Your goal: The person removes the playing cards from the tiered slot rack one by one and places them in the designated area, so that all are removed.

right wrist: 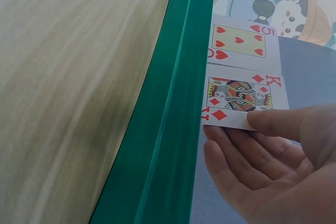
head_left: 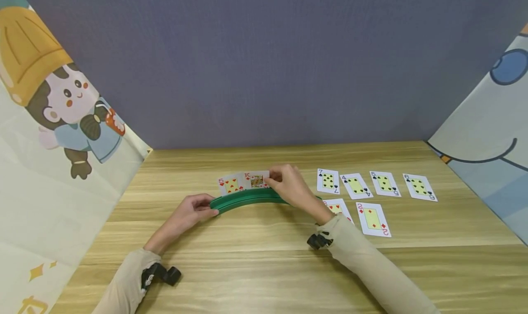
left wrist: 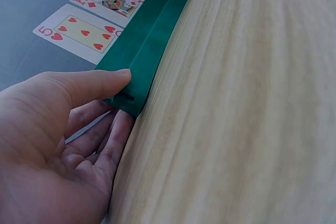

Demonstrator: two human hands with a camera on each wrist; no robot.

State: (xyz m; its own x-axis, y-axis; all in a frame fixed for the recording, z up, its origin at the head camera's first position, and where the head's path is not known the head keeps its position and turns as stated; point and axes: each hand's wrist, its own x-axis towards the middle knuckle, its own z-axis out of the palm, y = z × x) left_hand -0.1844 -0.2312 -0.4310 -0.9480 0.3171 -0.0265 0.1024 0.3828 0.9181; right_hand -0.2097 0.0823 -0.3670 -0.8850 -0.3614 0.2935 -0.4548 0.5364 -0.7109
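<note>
A curved green card holder (head_left: 247,196) stands on the wooden table. My left hand (head_left: 195,209) grips its left end, thumb on the front face and fingers behind, as the left wrist view shows. Two playing cards stand upright along the holder: the five of hearts (right wrist: 239,43) and, beside it, the king of diamonds (right wrist: 241,95). My right hand (head_left: 290,185) pinches the king's edge between thumb (right wrist: 273,123) and fingers. The holder's right end is partly hidden behind my right hand and wrist in the head view.
To the right lie several face-up cards: a back row with the seven (head_left: 328,181), four (head_left: 356,186), five (head_left: 385,184) and six of spades (head_left: 420,187). Nearer are a partly hidden hearts card (head_left: 336,207) and the two of diamonds (head_left: 373,219). A grey-blue wall (head_left: 264,75) stands behind.
</note>
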